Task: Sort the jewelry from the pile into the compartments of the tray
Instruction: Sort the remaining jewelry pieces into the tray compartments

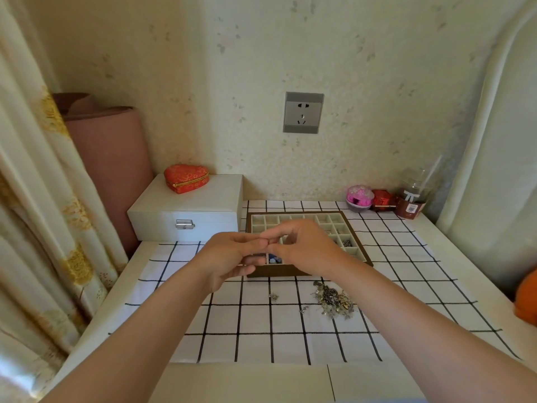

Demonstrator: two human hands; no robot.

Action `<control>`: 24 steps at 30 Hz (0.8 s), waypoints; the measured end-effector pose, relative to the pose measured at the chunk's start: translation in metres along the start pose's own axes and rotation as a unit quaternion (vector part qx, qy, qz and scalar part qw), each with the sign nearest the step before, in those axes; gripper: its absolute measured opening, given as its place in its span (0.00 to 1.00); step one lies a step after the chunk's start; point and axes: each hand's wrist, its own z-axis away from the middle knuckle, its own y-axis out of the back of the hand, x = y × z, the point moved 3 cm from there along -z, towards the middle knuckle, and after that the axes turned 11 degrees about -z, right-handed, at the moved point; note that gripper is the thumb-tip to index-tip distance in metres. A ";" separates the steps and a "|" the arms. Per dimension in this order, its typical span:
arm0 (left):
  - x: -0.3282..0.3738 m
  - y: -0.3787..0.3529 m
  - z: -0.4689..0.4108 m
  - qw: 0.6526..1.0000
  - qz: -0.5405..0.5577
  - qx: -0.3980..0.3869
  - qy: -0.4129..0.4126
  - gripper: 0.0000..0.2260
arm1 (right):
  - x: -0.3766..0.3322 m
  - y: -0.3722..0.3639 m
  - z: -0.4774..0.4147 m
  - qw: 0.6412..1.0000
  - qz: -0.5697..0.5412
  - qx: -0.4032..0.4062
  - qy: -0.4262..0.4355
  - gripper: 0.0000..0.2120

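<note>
Head view: left grip (232, 254), right grip (303, 248) touch above tray (279, 270) — closure unclear; pile (334, 298) apart.

hands: we see left hand (232, 254) and right hand (303, 248), fingertips meeting over tray (286, 272); held item unclear
pile: jewelry pile (332, 299) on checked cloth (255, 344), near tray front
strays: loose pieces (273, 296) beside pile

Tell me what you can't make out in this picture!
Head view, the only one:
- Anything between the fingertips of the left hand and the right hand: too small and hidden by the fingers.
- Middle compartments of the tray: covered by both hands.
- Pieces in the pile: too small and tangled to tell apart.
- The orange thing: cut off by the right edge.
- Inside the white box: its lid is shut.
</note>
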 end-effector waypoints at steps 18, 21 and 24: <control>-0.003 0.005 -0.040 0.794 -0.548 0.112 -0.238 0.18 | 0.038 0.031 -0.074 0.973 0.208 0.075 -0.062 0.04; -0.009 0.002 -0.045 0.786 -0.565 0.076 -0.239 0.25 | 0.049 0.025 -0.082 0.964 0.251 0.037 -0.083 0.04; -0.014 -0.005 -0.047 0.789 -0.565 0.041 -0.236 0.27 | 0.053 0.020 -0.086 0.957 0.274 -0.004 -0.093 0.06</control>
